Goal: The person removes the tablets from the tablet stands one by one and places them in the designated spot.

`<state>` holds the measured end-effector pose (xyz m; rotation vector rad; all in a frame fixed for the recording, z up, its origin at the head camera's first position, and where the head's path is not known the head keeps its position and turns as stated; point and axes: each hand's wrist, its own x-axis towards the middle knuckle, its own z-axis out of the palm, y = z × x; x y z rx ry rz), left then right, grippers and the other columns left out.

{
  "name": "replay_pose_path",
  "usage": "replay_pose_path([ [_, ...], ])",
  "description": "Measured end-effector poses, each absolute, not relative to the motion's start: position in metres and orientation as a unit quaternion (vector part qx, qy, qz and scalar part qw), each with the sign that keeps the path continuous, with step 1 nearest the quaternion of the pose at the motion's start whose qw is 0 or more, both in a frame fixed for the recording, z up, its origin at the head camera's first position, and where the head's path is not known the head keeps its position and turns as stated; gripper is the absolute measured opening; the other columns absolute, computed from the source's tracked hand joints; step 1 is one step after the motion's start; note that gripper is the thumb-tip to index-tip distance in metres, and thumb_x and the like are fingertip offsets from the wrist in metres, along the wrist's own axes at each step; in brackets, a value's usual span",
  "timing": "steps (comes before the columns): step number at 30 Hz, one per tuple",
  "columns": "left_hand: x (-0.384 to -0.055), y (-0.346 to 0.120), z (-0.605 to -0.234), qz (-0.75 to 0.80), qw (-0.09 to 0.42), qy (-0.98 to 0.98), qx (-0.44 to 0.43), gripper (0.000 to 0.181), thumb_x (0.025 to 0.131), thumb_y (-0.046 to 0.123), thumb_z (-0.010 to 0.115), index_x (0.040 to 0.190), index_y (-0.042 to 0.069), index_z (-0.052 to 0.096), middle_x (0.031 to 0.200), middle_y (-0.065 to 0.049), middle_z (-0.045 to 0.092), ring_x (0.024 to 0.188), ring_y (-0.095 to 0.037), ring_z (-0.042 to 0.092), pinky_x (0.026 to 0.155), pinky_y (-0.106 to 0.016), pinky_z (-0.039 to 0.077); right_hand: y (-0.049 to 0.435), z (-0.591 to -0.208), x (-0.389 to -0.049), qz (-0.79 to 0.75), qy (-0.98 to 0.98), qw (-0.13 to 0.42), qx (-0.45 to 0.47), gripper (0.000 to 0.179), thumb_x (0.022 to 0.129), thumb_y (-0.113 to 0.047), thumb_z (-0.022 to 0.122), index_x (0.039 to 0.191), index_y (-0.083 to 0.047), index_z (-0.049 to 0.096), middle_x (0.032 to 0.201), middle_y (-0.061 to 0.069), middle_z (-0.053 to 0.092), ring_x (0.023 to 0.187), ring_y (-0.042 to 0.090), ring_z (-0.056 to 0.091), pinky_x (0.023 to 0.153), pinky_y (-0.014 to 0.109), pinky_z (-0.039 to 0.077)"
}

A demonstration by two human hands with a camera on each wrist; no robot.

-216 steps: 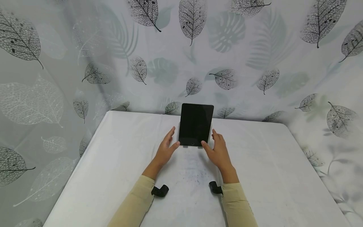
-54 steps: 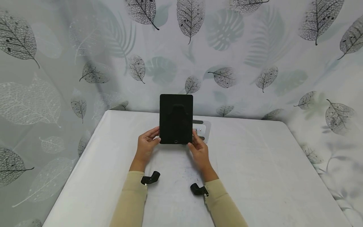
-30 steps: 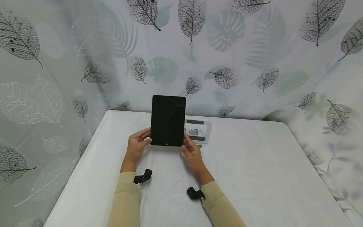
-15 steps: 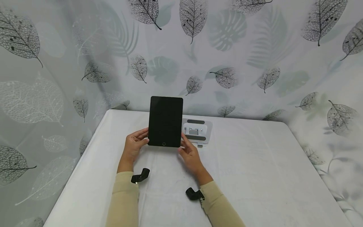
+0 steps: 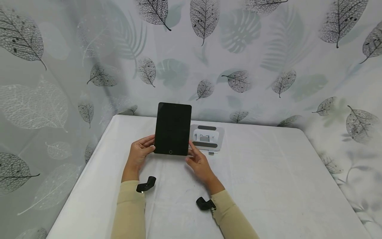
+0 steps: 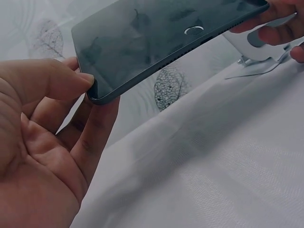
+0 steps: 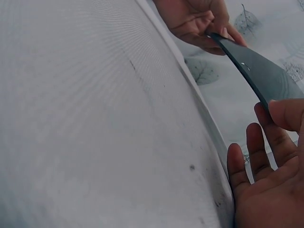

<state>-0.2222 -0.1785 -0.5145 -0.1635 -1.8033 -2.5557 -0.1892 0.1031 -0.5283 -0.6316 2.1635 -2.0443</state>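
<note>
A black tablet (image 5: 173, 129) with a round home button is held up off the table, tilted, its dark screen toward me. At its lower left corner my left hand (image 5: 139, 152) pinches it, thumb on the front and fingers behind, as the left wrist view also shows on the tablet (image 6: 142, 42). My right hand (image 5: 200, 164) is at the lower right corner. In the right wrist view, thumb and index finger of the right hand (image 7: 273, 166) meet the tablet edge there, while its other fingers stand off loosely.
Behind and right of the tablet, a grey and white stand (image 5: 219, 139) with dark pads lies on the white-covered table (image 5: 268, 172). A leaf-printed curtain (image 5: 179, 49) rises at the table's back and sides. Black wrist cameras sit on both sleeves.
The hands took the tablet off its place at the back and carried it left, uncovering the stand. Lately it has drifted slightly further left, and the right thumb has slid to below its corner.
</note>
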Motion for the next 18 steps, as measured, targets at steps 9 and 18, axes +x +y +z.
replay_pose_path([
  [9, -0.222, -0.183, -0.517, -0.813, 0.005, -0.581, -0.041, 0.052, 0.083, -0.024, 0.063, 0.134, -0.011, 0.06, 0.105, 0.01, 0.079, 0.101, -0.003, 0.072, 0.073, -0.017, 0.059, 0.1, -0.53, -0.193, -0.647, 0.734, 0.078, -0.191, 0.078, 0.098, 0.005, 0.057, 0.164, -0.017, 0.021, 0.144, 0.022, 0.059, 0.129, 0.038, 0.056, 0.104, 0.024, 0.048],
  [18, -0.225, -0.184, -0.521, -0.79, 0.012, -0.613, 0.01, 0.054, 0.084, -0.022, 0.061, 0.137, -0.018, 0.052, 0.101, 0.015, 0.078, 0.097, 0.0, 0.072, 0.073, -0.016, 0.058, 0.09, -0.525, -0.198, -0.628, 0.759, 0.089, -0.151, 0.081, 0.092, 0.007, 0.06, 0.163, -0.011, 0.025, 0.138, 0.022, 0.064, 0.126, 0.034, 0.058, 0.106, 0.031, 0.048],
])
